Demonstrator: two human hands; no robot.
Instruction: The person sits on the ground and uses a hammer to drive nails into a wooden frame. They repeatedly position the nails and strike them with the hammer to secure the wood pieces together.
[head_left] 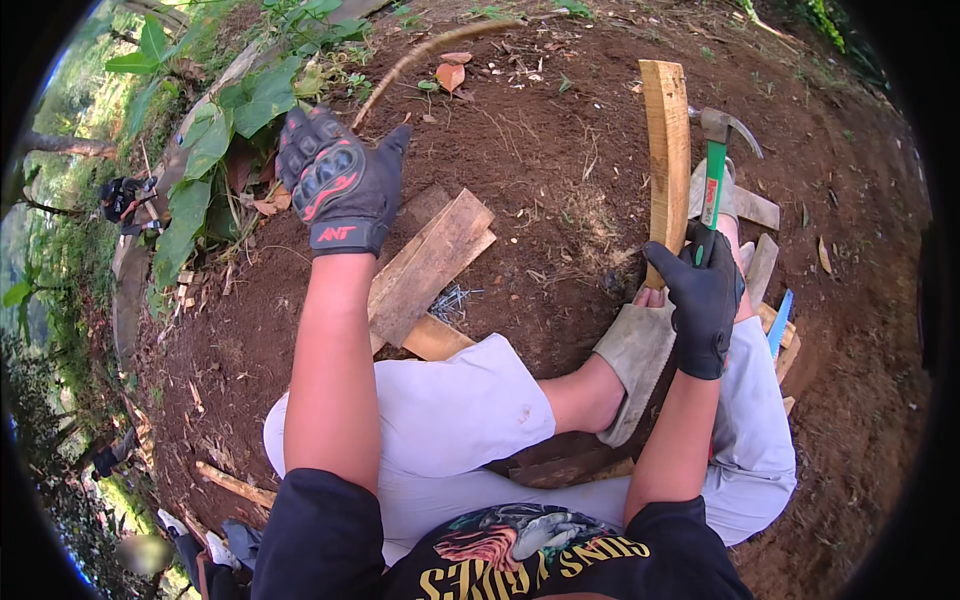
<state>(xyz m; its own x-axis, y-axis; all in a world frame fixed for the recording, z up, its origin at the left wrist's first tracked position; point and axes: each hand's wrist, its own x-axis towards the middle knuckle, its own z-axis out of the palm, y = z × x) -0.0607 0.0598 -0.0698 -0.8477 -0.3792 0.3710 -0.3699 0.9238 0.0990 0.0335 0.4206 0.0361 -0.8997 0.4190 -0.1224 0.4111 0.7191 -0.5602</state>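
Note:
My left hand (pixel 337 185), in a black glove with hard knuckle guards and red marks, is held up over the ground at the left. Its thumb points away from the fingers, and nothing shows in it. My right hand (pixel 700 300), also black-gloved, is closed round the green handle of a claw hammer (pixel 714 170), whose metal head points away from me. Alongside the hammer lies a long, slightly curved wooden piece (pixel 665 150). The right thumb crosses its near end; whether the hand also grips it I cannot tell.
Wooden boards (pixel 435 265) lie crossed left of centre, beside a small pile of nails (pixel 452 303). A blue saw blade (pixel 780 322) and wood offcuts (pixel 762 265) lie right of my leg. Large green leaves (pixel 255 100) and a curved stick (pixel 420 55) are beyond my left hand.

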